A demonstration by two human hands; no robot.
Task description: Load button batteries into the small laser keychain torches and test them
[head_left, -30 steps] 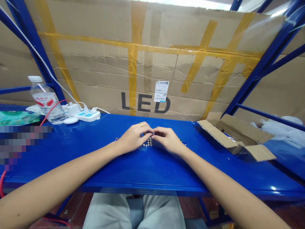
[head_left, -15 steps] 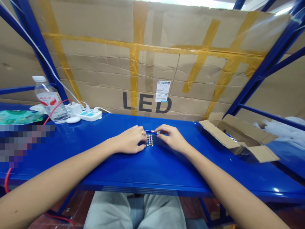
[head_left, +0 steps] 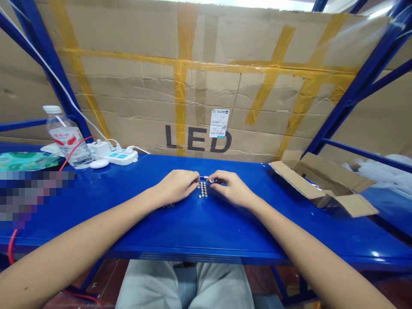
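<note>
My left hand has its thumb and forefinger pinched together over the blue table, and what sits between them is too small to make out. Close to those fingertips stand short rows of small round silver button cells. My right hand is closed on a slim blue tube, its round silver-rimmed end facing me; most of the tube is hidden by the fingers. Between the two hands lies a thin blue rod with a silver tip, partly behind my left fingers. Small shiny bits show beneath my left wrist.
At the right is an open cardboard box with something blue inside. A water bottle, a white power strip and a green packet occupy the left. Behind the table rises a large taped carton.
My left hand has drawn back slightly from the button cells and its fingers have closed into a pinch, uncovering more of the rows. My right hand and the tube have shifted slightly left.
</note>
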